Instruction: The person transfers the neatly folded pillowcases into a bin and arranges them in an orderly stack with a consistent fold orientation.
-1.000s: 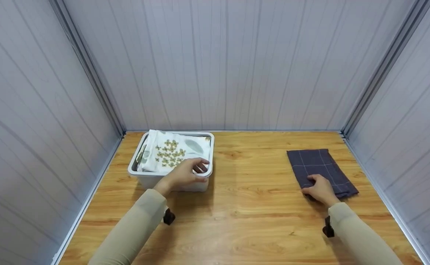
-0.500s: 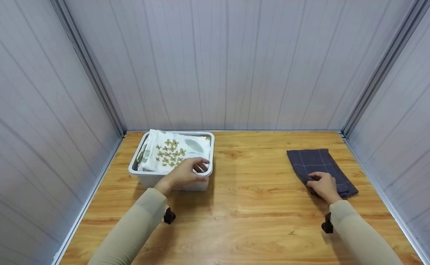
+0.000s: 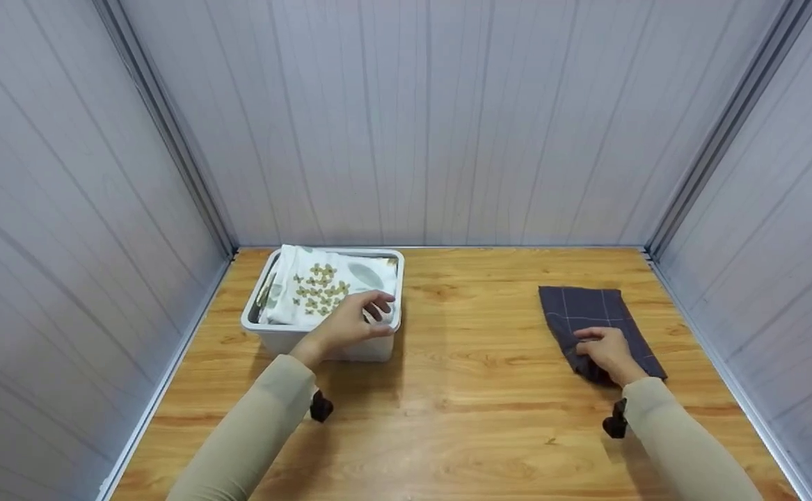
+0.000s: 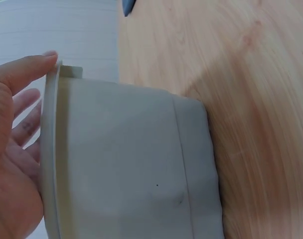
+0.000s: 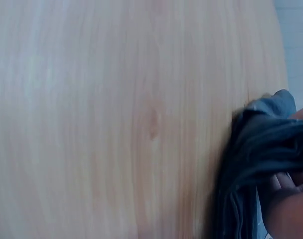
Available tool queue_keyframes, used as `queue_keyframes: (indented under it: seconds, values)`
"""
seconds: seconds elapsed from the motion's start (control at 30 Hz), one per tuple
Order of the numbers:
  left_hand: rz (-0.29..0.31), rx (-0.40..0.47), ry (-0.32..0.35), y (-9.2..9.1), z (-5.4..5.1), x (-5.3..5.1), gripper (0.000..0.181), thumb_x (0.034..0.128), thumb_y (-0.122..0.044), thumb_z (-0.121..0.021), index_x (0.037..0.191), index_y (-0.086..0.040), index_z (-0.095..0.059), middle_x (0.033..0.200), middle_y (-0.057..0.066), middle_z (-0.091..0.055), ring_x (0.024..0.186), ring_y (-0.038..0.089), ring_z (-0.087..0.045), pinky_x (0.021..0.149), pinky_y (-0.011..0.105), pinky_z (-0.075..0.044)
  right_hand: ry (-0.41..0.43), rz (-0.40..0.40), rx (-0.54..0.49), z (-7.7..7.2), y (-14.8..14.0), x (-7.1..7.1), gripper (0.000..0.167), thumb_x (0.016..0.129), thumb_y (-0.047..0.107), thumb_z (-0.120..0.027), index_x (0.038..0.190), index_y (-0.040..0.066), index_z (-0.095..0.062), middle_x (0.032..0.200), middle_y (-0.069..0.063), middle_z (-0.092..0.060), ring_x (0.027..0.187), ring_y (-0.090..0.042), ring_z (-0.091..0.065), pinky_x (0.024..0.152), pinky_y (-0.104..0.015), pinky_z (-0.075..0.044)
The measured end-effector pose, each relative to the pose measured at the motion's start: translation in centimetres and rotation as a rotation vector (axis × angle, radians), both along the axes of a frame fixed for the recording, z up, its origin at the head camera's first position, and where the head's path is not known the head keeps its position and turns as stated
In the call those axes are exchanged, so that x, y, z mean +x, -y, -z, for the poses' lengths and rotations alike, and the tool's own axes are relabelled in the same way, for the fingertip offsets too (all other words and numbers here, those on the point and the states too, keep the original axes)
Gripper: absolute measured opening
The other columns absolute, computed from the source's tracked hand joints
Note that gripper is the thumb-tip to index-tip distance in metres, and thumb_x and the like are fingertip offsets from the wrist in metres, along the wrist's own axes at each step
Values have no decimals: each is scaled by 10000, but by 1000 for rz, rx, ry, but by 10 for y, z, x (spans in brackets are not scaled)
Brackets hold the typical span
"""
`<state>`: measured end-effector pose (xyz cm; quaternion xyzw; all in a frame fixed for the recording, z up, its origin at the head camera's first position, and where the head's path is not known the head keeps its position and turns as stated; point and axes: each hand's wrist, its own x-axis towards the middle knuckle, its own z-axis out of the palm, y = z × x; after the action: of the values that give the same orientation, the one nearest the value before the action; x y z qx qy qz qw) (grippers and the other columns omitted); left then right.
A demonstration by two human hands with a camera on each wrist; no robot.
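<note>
A folded dark checked cloth lies on the table at the right. My right hand pinches its near left edge, and the fabric bunches up there. In the right wrist view the folded layers of the cloth stand lifted between thumb and fingers. At the left is a white plastic box filled with folded cloths, topped by a white one with a floral print. Over the box's front right corner lies my left hand, fingers loosely bent; its thumb touches the rim in the left wrist view.
Both things stand on a wood-grain table. Pale panel walls close it in at the back, left and right. A dark wrist device hangs under the right sleeve, and another one under the left.
My right hand has taken hold of the dark cloth's near edge, and the cloth has shifted slightly toward me and bunched. My left hand has stayed at the box.
</note>
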<state>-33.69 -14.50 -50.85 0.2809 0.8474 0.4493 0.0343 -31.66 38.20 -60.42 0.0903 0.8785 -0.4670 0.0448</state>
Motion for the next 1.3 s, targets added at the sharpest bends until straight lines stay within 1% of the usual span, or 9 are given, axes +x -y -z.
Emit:
queue_keyframes:
  seconds: [0.07, 0.17, 0.33, 0.53, 0.67, 0.77, 0.97, 1.13, 1.3]
  values:
    - [-26, 28, -27, -2, -2, 0, 516, 883, -100, -866, 1350, 26, -686, 1163, 182, -725, 1025, 304, -684, 904, 465, -579, 15, -16, -38, 0, 4, 1, 423, 968, 63, -718, 1380, -32, -706, 1476, -314, -621, 1344, -425, -601, 992, -387, -569]
    - [-49, 62, -63, -7, -7, 1, 479, 882, -87, -864, 1320, 21, -702, 1151, 183, -728, 1012, 303, -669, 868, 423, -563, 31, -37, -92, 0, 12, 1, 418, 973, 65, -739, 1379, -29, -707, 1466, -304, -626, 1222, -307, -675, 898, -291, -587]
    - [-16, 84, -107, -21, -12, 7, 422, 900, -80, -855, 1294, -7, -724, 1128, 162, -737, 1006, 330, -686, 832, 362, -575, 58, -39, -180, 1, 28, 1, 419, 964, 33, -758, 1371, -50, -700, 1408, -284, -661, 1000, -102, -699, 810, -222, -584]
    - [57, 100, -152, -39, -14, 17, 408, 914, -33, -845, 1302, -12, -723, 1111, 156, -733, 985, 419, -707, 813, 402, -609, 70, -29, -245, -1, 50, 1, 413, 941, 11, -767, 1343, -62, -710, 1343, -229, -696, 890, -72, -662, 731, -212, -559]
    - [79, 109, -176, -47, -13, 21, 385, 923, -28, -842, 1290, -13, -725, 1109, 156, -735, 946, 349, -706, 801, 421, -616, 89, -16, -296, -1, 62, 1, 421, 931, 11, -764, 1345, -48, -716, 1144, -95, -768, 661, -47, -544, 599, -225, -466]
    - [91, 94, -172, -52, -10, 23, 386, 935, -54, -839, 1302, -17, -724, 1127, 149, -736, 961, 318, -708, 812, 433, -621, 120, -17, -347, 0, 70, 2, 435, 949, 10, -747, 1380, -35, -699, 1000, -9, -778, 584, -43, -498, 558, -229, -418]
    - [110, 90, -141, -61, -1, 29, 415, 939, -67, -838, 1332, -32, -710, 1176, 155, -736, 1048, 370, -699, 852, 431, -616, 146, -30, -431, 2, 90, 4, 416, 958, -4, -748, 1369, -43, -698, 1007, 5, -744, 758, -77, -665, 621, -233, -500]
    - [106, 74, -99, -67, 8, 32, 411, 956, -128, -839, 1338, -55, -708, 1221, 131, -732, 1101, 346, -695, 895, 399, -613, 150, -14, -462, 0, 108, 5, 410, 943, -15, -761, 1349, -41, -711, 1059, -32, -736, 806, -94, -681, 655, -241, -527]
    - [109, 64, -51, -73, 15, 35, 432, 975, -168, -826, 1372, -65, -691, 1283, 128, -722, 1157, 354, -696, 937, 406, -608, 147, -17, -481, -3, 125, 6, 424, 946, -20, -756, 1365, -50, -699, 1212, -97, -724, 879, -113, -686, 725, -264, -559]
